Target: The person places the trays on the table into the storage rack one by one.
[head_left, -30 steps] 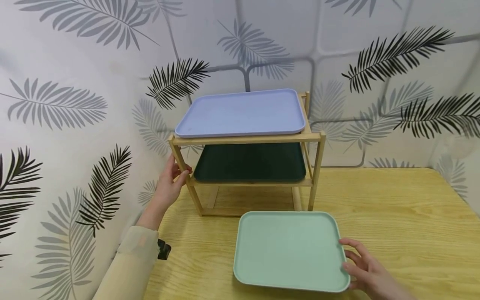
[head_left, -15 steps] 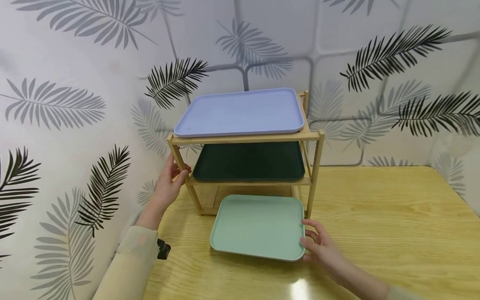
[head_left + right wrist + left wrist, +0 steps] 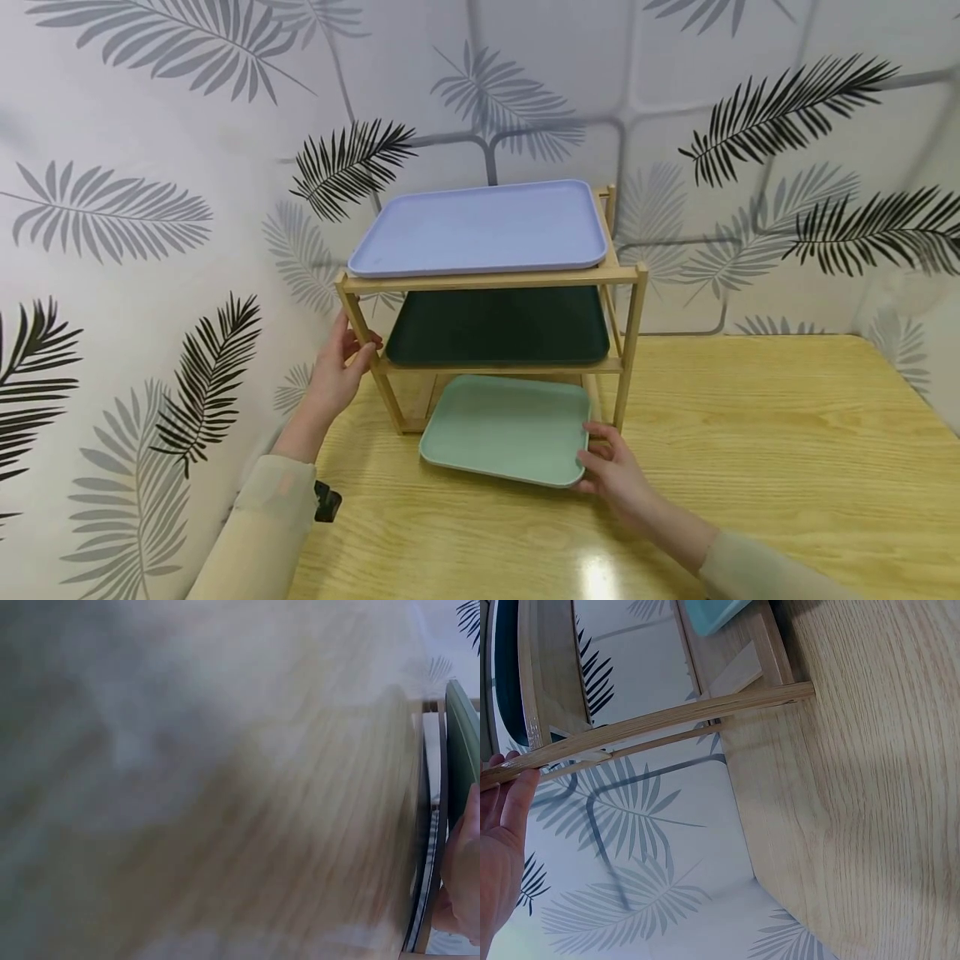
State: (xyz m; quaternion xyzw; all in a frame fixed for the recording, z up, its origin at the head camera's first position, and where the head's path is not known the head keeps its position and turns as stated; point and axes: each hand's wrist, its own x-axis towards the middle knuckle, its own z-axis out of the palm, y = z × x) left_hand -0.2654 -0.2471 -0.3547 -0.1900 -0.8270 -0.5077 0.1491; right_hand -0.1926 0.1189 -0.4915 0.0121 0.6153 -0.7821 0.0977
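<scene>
In the head view my right hand [image 3: 611, 471] grips the right edge of a light green tray [image 3: 506, 429]. The tray's far part lies inside the bottom level of a wooden rack [image 3: 495, 279], and its near left corner sticks out in front. The right wrist view, much of it blurred, shows the hand [image 3: 461, 874] at the tray's edge [image 3: 463, 742]. My left hand [image 3: 337, 367] holds the rack's front left post [image 3: 667, 729], thumb in front and fingers behind. A lavender tray [image 3: 483, 227] lies on the rack's top, a dark green tray [image 3: 498, 325] on the middle level.
The rack stands on a wood-grain table [image 3: 750, 450], close to the leaf-patterned wall covering [image 3: 780, 208] behind and at the left. The rack's front right post [image 3: 632, 346] rises just beyond my right hand.
My right hand has moved the light green tray left and away from me, from the table in front into the rack's bottom level. The left hand stays on the post.
</scene>
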